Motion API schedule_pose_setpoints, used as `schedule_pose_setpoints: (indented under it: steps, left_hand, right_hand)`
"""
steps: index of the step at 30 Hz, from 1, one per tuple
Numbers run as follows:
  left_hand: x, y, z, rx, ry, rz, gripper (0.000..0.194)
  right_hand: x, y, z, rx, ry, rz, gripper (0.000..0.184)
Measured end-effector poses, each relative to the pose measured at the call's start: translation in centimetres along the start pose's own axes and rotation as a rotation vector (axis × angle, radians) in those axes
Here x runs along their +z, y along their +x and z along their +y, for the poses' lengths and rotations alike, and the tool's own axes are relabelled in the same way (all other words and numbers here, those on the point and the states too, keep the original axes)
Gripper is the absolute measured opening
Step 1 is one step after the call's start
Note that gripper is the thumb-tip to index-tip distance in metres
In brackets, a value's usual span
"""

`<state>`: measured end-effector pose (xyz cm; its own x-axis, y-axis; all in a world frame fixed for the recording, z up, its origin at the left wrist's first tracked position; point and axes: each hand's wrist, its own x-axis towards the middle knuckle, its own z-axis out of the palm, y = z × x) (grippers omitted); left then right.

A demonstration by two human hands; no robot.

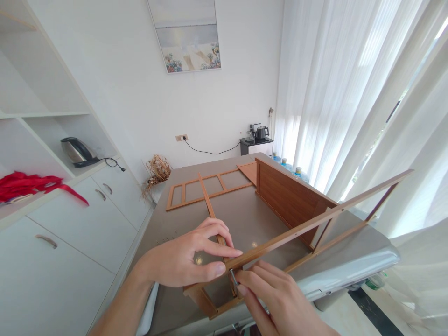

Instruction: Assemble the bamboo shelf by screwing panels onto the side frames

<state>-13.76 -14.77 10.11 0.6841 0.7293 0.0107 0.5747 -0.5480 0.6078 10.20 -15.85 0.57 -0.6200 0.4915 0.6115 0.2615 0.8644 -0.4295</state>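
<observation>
My left hand grips the near end of a brown wooden frame, thumb on one side of the rail and fingers over the other. A long wooden bar meets the frame under these fingers and runs away from me across the table. Right beside the joint, my right hand pinches a thin, silvery metal rod. The rod's upper end is at the rail's side; whether it is a bolt or a hex key I cannot tell. The frame's right end rises off the tabletop.
An upright wooden panel stands beyond the frame. Behind it, a flat ladder-like frame lies on the grey table. Small hardware pieces are scattered at left. White cabinets flank the left side; curtains hang at right.
</observation>
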Motion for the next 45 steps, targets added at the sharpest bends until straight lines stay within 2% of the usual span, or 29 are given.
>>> schedule_pose_setpoints:
  steps: [4,8,10,14,16,21,24,36,45]
  left_hand:
    - [0.0,0.0,0.1,-0.01,0.003,0.006,0.033]
    - [-0.1,0.0,0.1,0.006,0.006,0.005,0.031]
    - [-0.1,0.0,0.0,0.006,0.004,0.002,0.031]
    - [-0.1,0.0,0.0,-0.009,0.003,0.004,0.032]
    - [-0.1,0.0,0.0,-0.006,0.007,0.01,0.032]
    - [0.0,-0.1,0.0,0.008,0.011,0.008,0.033]
    - [0.1,-0.1,-0.1,0.012,0.007,0.013,0.033]
    - [0.1,-0.1,-0.1,0.005,-0.012,0.004,0.033]
    - [0.1,-0.1,-0.1,0.004,-0.019,0.006,0.034]
  right_hand:
    - [2.0,-0.6,0.3,0.015,0.166,0.027,0.016]
    - [3.1,-0.8,-0.1,0.144,0.407,0.015,0.019]
    - [3.5,-0.8,-0.2,0.133,0.46,0.035,0.018]
    - [3.8,-0.7,0.2,-0.124,0.211,0.163,0.012]
    - [3.1,-0.7,0.3,-0.181,0.09,0.161,0.014]
    - [0.1,-0.4,0.0,-0.157,-0.116,0.137,0.023]
    - [-1.0,-0.2,-0.1,-0.145,-0.179,0.106,0.023]
    - [-1.0,-0.1,0.6,-0.109,-0.196,-0.032,0.027]
    - [-1.2,0.0,0.4,-0.109,-0.196,-0.045,0.032]
